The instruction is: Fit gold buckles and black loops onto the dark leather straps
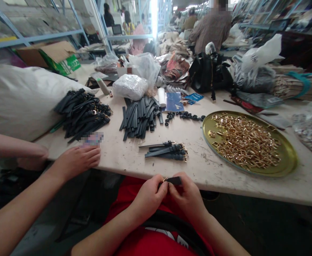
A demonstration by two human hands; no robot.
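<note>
Just in front of the table edge, my left hand (151, 193) pinches a small gold buckle (165, 179) at one end of a short black strap (175, 180). My right hand (187, 196) is closed round the strap's other side, thumb and fingers pressed on it. The fingers partly hide how strap and buckle join. On the table just beyond lies a small bundle of black straps with gold buckles (166, 151). Behind it is a pile of plain black straps (141, 117). Loose gold buckles (248, 142) cover much of a round gold tray (289, 167) at right.
At left, another person's hand (78, 160) rests on the table edge near a heap of buckled black straps (85, 113). Small black loops (185, 115) lie beside a blue booklet (174, 101) and a white roll (161, 96). Plastic bags (131, 86) and a black bag (209, 73) stand behind.
</note>
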